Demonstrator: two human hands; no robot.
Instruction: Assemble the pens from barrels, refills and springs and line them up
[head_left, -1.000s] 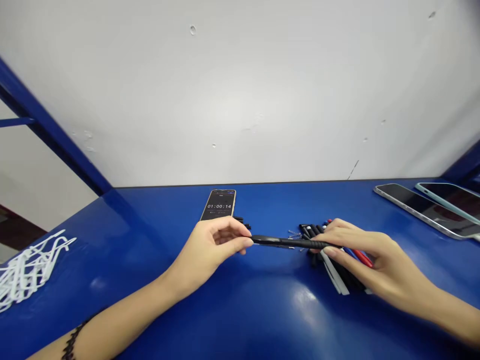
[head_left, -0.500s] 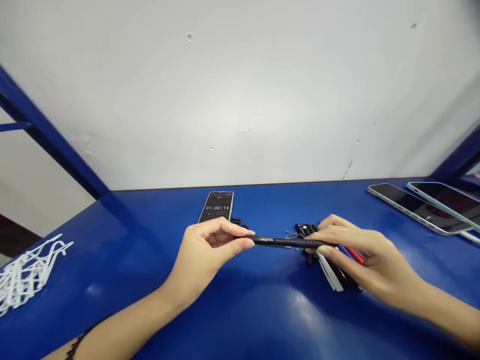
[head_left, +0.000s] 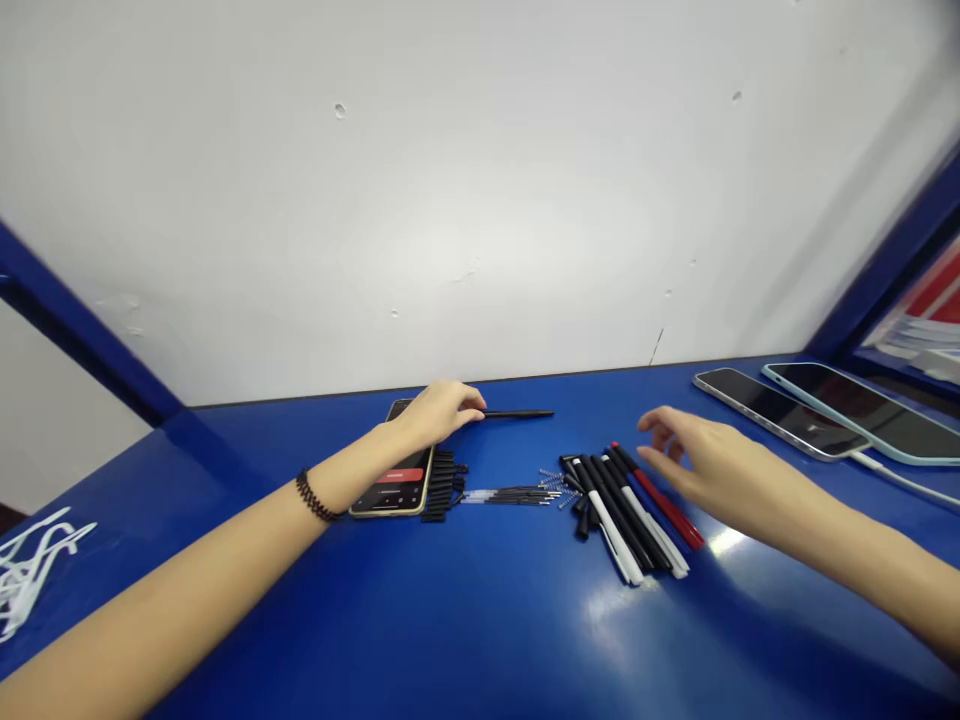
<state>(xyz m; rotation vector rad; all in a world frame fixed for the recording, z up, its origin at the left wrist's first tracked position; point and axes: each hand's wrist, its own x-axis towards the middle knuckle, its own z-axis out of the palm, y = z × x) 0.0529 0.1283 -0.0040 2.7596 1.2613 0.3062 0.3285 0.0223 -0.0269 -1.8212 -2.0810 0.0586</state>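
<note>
Near the wall, my left hand [head_left: 441, 412] pinches one end of a black pen [head_left: 521, 413], which lies level along the back of the blue table. My right hand [head_left: 694, 450] is empty, fingers apart and slightly curled, just right of a bundle of black and white pen barrels [head_left: 626, 520]. A red pen barrel [head_left: 670, 508] lies at the bundle's right side. Left of the barrels are small springs [head_left: 559, 487] and a row of thin ink refills [head_left: 514, 495]. Several short black pen parts [head_left: 442, 487] are lined up beside a phone [head_left: 390, 498], partly covered by my left hand and wrist.
Two more phones [head_left: 780, 412] [head_left: 870, 410] lie at the right, with a white cable [head_left: 907, 488] running off. A pile of white plastic strips [head_left: 34, 570] sits at the left edge. A white wall [head_left: 480, 200] closes off the back of the blue table [head_left: 450, 620].
My right hand has let go of the black pen and moved off to the right. My left hand has carried the pen back toward the wall. The view has shifted, uncovering the pen parts.
</note>
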